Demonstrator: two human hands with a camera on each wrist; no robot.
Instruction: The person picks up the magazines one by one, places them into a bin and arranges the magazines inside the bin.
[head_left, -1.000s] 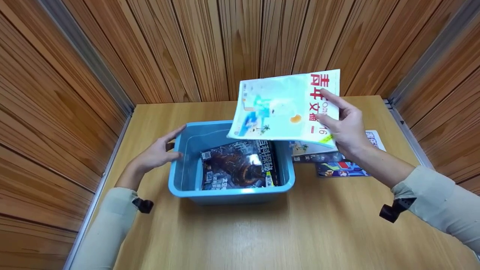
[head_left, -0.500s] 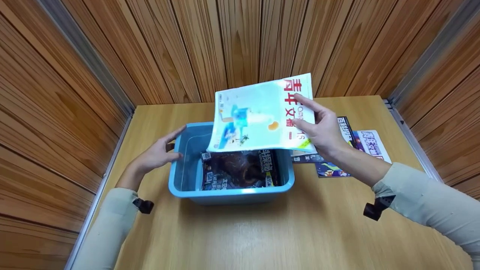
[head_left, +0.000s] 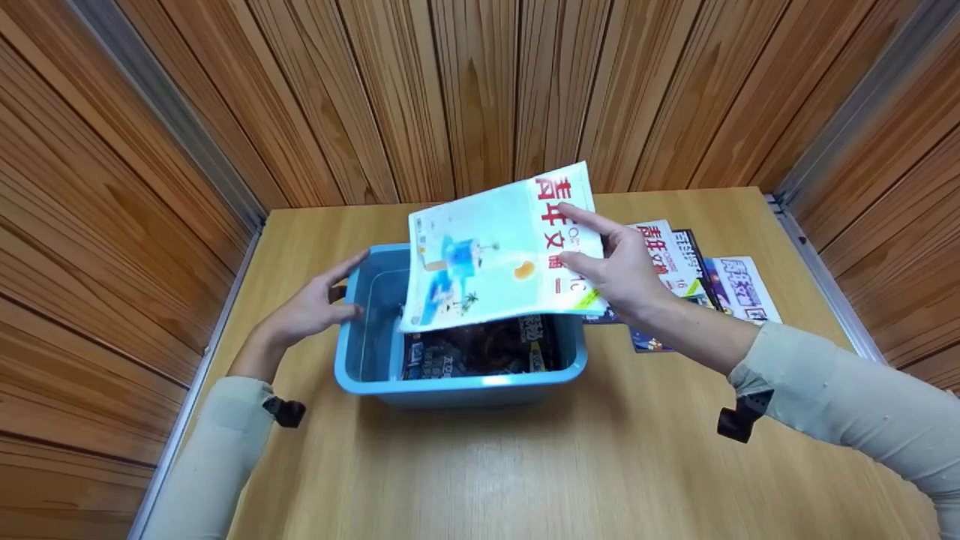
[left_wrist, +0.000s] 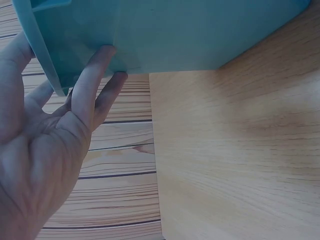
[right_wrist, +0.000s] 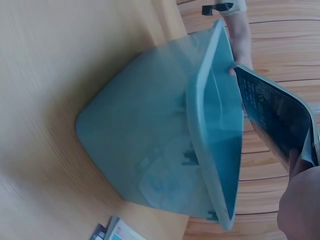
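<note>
A blue plastic bin (head_left: 457, 386) stands on the wooden table, with a dark magazine (head_left: 480, 349) lying inside it. My right hand (head_left: 619, 266) holds a light-coloured magazine with red characters (head_left: 487, 259) tilted over the bin's far right part. My left hand (head_left: 315, 307) rests with straight fingers against the bin's left wall (left_wrist: 150, 35), thumb over the rim. In the right wrist view the bin (right_wrist: 165, 150) and the held magazine's dark underside (right_wrist: 275, 117) show.
Several more magazines (head_left: 705, 281) lie fanned on the table right of the bin. Wooden panel walls (head_left: 465, 97) enclose the table at the back and both sides. Bare tabletop (head_left: 525, 472) stretches in front of the bin.
My right hand has carried the light magazine leftward and down, from above the pile on the right to over the bin. The left hand stays on the bin's wall.
</note>
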